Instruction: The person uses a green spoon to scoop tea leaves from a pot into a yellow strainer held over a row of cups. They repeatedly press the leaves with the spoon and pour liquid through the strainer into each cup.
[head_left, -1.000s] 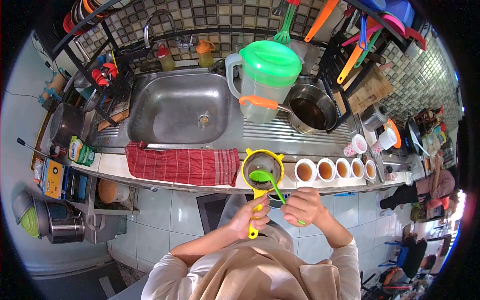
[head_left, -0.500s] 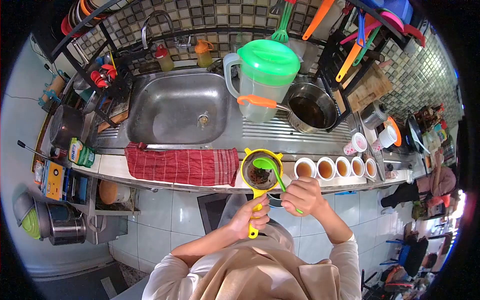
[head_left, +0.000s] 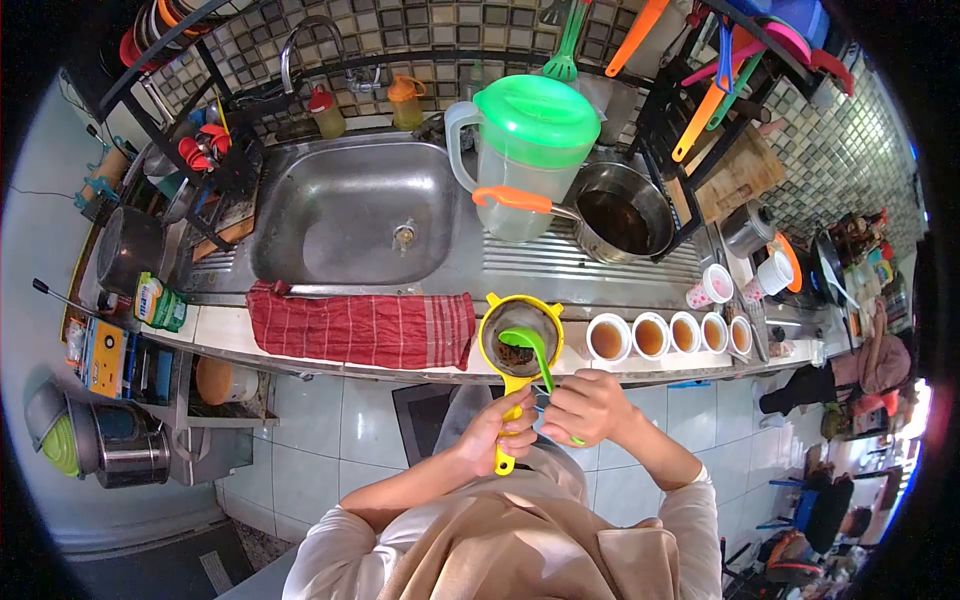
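Note:
My left hand (head_left: pixel 502 428) is closed round the handle of a yellow strainer (head_left: pixel 550 312), whose mesh bowl is level at the counter's front edge. Dark wet residue (head_left: pixel 516 354) lies in the bowl. In my right hand (head_left: pixel 584 406) is the handle of a green ladle (head_left: pixel 522 340), its head inside the strainer over the residue. What is under the strainer is mostly hidden. Right of it, several white cups (head_left: pixel 608 338) of amber-brown liquid stand in a row.
A red cloth (head_left: pixel 360 328) lies left of the strainer, before the sink (head_left: pixel 350 215). Behind are a green-lidded pitcher (head_left: pixel 535 150) and a pot (head_left: pixel 624 214) of dark liquid with an orange handle. Two patterned cups (head_left: pixel 711 287) stand farther right.
My right hand has moved left and slightly down, turning the ladle more upright. The ladle's head is lower in the strainer, and the residue looks gathered beneath it.

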`<action>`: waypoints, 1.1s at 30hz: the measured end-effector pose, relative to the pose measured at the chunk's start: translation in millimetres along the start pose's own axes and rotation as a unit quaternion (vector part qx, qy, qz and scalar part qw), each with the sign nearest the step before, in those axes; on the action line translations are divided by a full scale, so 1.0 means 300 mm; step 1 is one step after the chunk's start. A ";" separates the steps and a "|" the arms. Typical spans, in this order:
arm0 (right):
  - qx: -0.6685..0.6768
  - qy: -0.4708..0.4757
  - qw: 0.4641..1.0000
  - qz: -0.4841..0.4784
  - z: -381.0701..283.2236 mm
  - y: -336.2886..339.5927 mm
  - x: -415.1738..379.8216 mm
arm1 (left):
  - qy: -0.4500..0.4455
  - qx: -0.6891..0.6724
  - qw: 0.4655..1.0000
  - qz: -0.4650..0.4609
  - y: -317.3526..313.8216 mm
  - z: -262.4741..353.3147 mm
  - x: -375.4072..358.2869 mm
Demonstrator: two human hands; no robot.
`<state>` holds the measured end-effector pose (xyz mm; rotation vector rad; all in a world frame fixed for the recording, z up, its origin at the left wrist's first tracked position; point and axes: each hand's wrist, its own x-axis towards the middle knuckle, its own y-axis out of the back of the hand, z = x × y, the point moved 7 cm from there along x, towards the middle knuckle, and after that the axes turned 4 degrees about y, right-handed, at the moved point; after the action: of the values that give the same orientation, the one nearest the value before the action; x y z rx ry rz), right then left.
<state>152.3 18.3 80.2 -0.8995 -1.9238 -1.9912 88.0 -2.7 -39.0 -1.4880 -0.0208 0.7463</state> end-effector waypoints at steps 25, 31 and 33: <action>0.178 -0.322 0.922 0.119 0.229 0.091 0.022 | 0.018 0.007 1.000 -0.019 -0.007 0.004 -0.001; 0.208 -0.392 0.896 -0.011 0.318 0.015 0.086 | 0.013 0.012 1.000 -0.019 -0.006 0.007 0.001; 0.210 -0.370 0.904 -0.030 0.313 0.003 0.123 | 0.012 0.010 1.000 -0.017 -0.007 0.008 -0.002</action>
<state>148.8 117.8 97.3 -1.6235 -2.6389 -1.2255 87.4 -0.6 -36.7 -1.4751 -0.0202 0.6986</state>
